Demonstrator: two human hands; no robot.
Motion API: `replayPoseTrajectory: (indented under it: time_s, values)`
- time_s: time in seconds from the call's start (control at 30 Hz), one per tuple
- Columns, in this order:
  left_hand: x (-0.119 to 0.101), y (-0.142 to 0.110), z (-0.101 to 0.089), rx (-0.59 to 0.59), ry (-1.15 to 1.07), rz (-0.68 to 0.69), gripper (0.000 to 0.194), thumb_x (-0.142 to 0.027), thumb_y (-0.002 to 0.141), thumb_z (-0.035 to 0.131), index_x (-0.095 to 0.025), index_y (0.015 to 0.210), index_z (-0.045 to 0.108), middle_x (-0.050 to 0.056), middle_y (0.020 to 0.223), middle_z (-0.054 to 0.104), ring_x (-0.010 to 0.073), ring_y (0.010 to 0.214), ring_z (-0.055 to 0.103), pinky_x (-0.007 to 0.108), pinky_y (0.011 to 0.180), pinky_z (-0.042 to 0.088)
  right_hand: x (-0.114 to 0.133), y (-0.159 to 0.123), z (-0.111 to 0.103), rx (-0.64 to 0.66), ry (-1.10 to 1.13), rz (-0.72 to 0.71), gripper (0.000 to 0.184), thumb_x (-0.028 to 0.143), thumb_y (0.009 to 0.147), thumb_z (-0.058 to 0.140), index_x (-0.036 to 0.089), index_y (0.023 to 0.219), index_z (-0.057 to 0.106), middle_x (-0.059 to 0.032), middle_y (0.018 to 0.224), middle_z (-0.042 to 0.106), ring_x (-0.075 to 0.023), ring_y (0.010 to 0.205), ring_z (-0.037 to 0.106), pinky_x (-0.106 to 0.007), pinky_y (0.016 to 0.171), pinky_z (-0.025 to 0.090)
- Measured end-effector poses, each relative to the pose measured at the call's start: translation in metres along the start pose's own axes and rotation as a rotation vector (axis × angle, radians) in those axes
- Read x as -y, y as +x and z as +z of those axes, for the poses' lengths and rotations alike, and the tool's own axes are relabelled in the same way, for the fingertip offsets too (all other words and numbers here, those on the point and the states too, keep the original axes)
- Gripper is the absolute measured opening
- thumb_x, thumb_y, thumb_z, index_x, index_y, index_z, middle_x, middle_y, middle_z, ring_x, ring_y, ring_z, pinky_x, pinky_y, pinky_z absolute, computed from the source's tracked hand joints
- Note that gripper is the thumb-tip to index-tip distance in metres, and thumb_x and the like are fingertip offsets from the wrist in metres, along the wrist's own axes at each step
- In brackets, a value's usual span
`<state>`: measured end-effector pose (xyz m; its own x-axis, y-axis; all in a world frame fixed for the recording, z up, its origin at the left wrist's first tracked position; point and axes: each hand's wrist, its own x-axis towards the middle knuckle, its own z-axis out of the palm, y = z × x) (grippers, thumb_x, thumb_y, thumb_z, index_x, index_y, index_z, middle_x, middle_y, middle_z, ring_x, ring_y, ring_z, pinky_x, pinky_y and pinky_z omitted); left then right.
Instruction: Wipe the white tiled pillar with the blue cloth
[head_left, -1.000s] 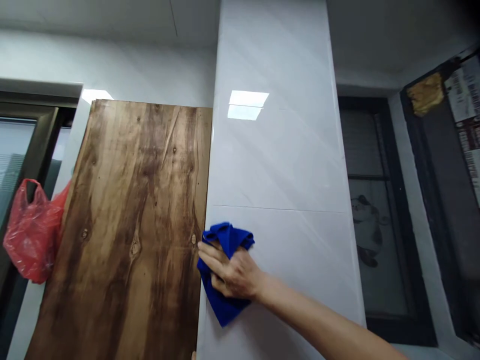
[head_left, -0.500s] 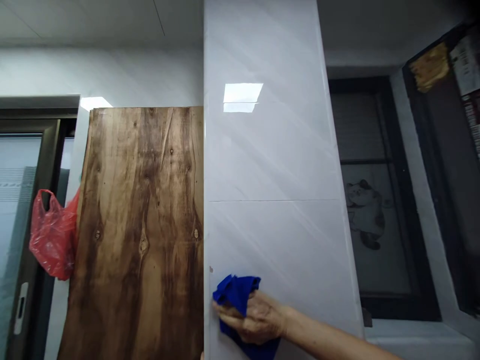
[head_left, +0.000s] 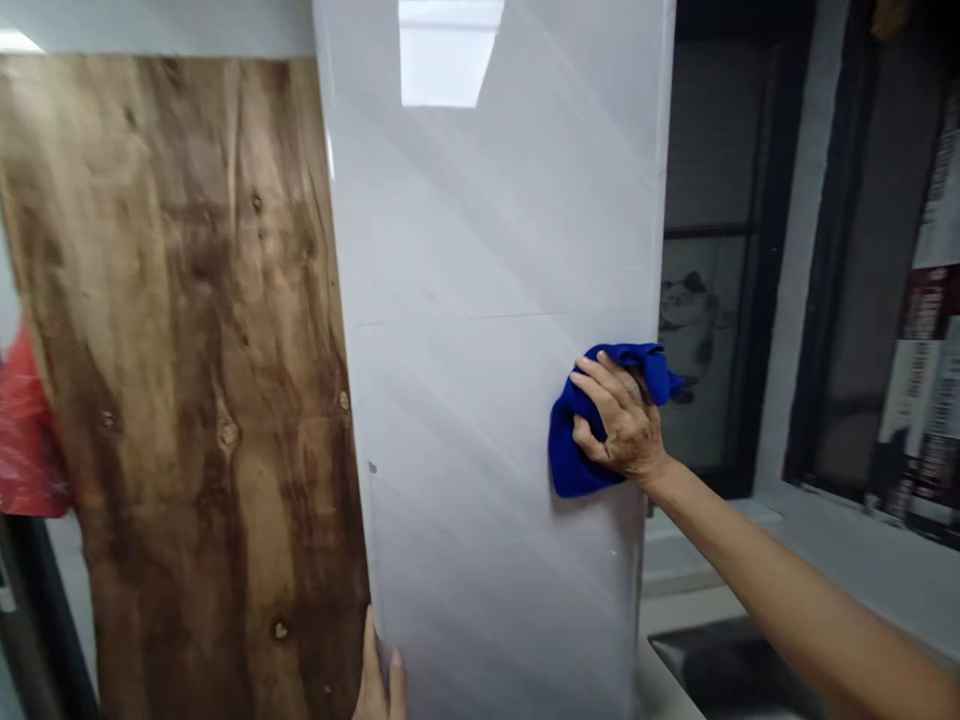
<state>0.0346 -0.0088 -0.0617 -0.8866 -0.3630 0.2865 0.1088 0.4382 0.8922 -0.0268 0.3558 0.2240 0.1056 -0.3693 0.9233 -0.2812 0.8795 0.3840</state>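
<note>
My right hand (head_left: 622, 425) presses a blue cloth (head_left: 574, 460) flat against the glossy white tiled pillar (head_left: 480, 420), close to its right edge. The fingers are bent over the cloth, and a fold of it sticks out past the pillar's corner. Low in the view, my left hand (head_left: 381, 685) rests with fingers stretched out and apart at the pillar's left edge, beside the wooden panel (head_left: 225, 330). Only the fingers and part of that hand show; it holds nothing that I can see.
A red plastic bag (head_left: 30, 430) hangs left of the wooden panel. To the right are a dark-framed window (head_left: 709, 250) with a cat picture, and a printed panel with lettering (head_left: 926, 400). A dark, shiny surface (head_left: 735, 665) lies at lower right.
My right hand has carried the cloth from the pillar's lower left to its right edge, and higher. My left hand's fingers have come into view. The camera has tilted down and shifted.
</note>
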Motion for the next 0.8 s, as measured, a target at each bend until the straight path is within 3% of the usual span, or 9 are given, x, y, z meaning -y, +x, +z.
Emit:
replayPoseTrajectory:
  time_s: [0.13, 0.37, 0.53, 0.67, 0.8]
  values:
    - [-0.008, -0.001, 0.003, 0.030, -0.035, -0.051, 0.075, -0.064, 0.092, 0.022, -0.025, 0.156, 0.014, 0.006, 0.165, 0.024, 0.0229, 0.152, 0.024, 0.044, 0.127, 0.022, -0.001, -0.024, -0.002, -0.055, -0.071, 0.113, 0.056, 0.026, 0.084, 0.052, 0.017, 0.139, 0.047, -0.0131, 0.144, 0.052, -0.0313, 0.142, 0.040, -0.055, 0.117, 0.032]
    - [-0.026, -0.005, 0.008, 0.007, -0.009, -0.157, 0.076, -0.063, 0.091, 0.031, -0.031, 0.156, 0.009, 0.008, 0.164, 0.027, 0.0292, 0.149, 0.031, 0.051, 0.124, 0.026, 0.013, -0.084, -0.003, -0.045, -0.130, 0.236, 0.057, 0.030, 0.084, 0.047, 0.018, 0.139, 0.044, -0.0146, 0.141, 0.053, -0.0345, 0.141, 0.039, -0.058, 0.115, 0.032]
    - [-0.030, -0.004, 0.010, -0.011, 0.003, -0.151, 0.076, -0.064, 0.089, 0.038, -0.034, 0.155, 0.013, 0.009, 0.161, 0.033, 0.0335, 0.146, 0.035, 0.057, 0.122, 0.028, 0.029, -0.133, -0.004, -0.052, -0.141, 0.339, 0.058, 0.032, 0.084, 0.045, 0.018, 0.140, 0.042, -0.0156, 0.141, 0.052, -0.0360, 0.141, 0.038, -0.060, 0.113, 0.033]
    - [-0.026, -0.002, 0.012, -0.023, -0.027, -0.113, 0.078, -0.061, 0.088, 0.042, -0.031, 0.155, 0.013, 0.009, 0.163, 0.030, 0.0334, 0.147, 0.033, 0.056, 0.124, 0.024, 0.057, -0.187, -0.004, -0.034, -0.097, 0.425, 0.063, 0.032, 0.083, 0.047, 0.017, 0.143, 0.038, -0.0176, 0.142, 0.048, -0.0382, 0.142, 0.035, -0.062, 0.110, 0.037]
    - [-0.025, -0.004, 0.013, -0.018, -0.035, -0.072, 0.080, -0.057, 0.089, 0.044, -0.028, 0.155, 0.011, 0.009, 0.165, 0.025, 0.0297, 0.150, 0.027, 0.051, 0.127, 0.019, 0.096, -0.264, -0.006, 0.067, -0.077, 0.527, 0.064, 0.033, 0.082, 0.052, 0.019, 0.143, 0.036, -0.0182, 0.142, 0.046, -0.0399, 0.142, 0.034, -0.066, 0.108, 0.039]
